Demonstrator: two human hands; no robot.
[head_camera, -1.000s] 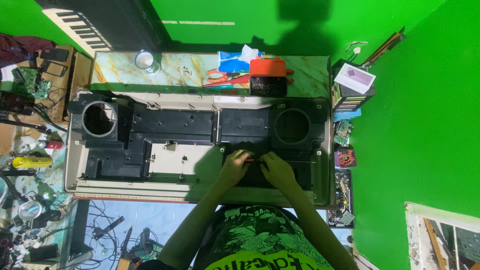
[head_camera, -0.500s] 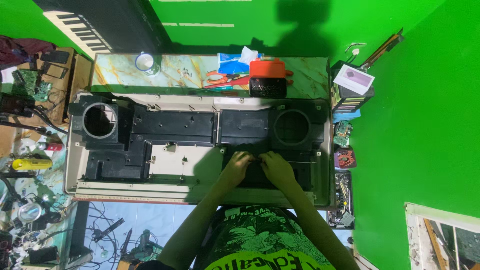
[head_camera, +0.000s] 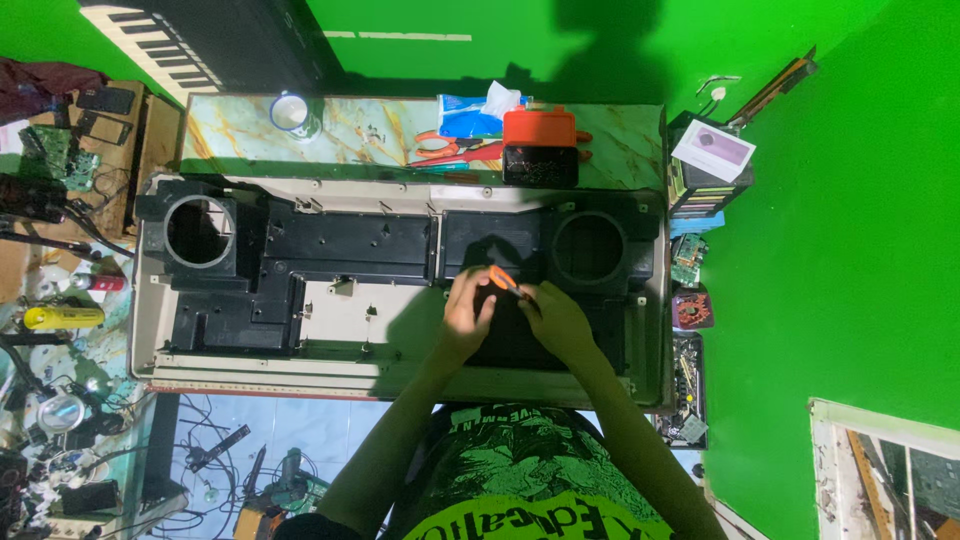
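— What is seen to have changed over the last second?

— An orange-handled screwdriver (head_camera: 503, 281) is now raised into view between the two hands; a second ago both hands were pressed low and close together on the black inner frame (head_camera: 400, 245), and no tool could be made out there. The hands have also been lifted slightly toward the middle of the opened keyboard casing (head_camera: 148, 330).

— How is the tool held?

— It is pinched by the right hand (head_camera: 556, 318), whose fingers are closed around the handle. The left hand (head_camera: 466, 312) is curled beside it, fingertips at or near the tip end; whether anything small is gripped there cannot be told.

— And where does the work lie?

— Over the dark panel just left of the right speaker opening (head_camera: 588, 247), with the left speaker opening (head_camera: 198, 232) well apart. From the lift it is judged that the tool has been drawn up off the frame, so one fastening point may have been finished or the tool is being re-seated.

— What is left lying behind?

— Red-handled pliers (head_camera: 450, 150) and an orange box (head_camera: 540, 128) on the marble shelf (head_camera: 360, 125).
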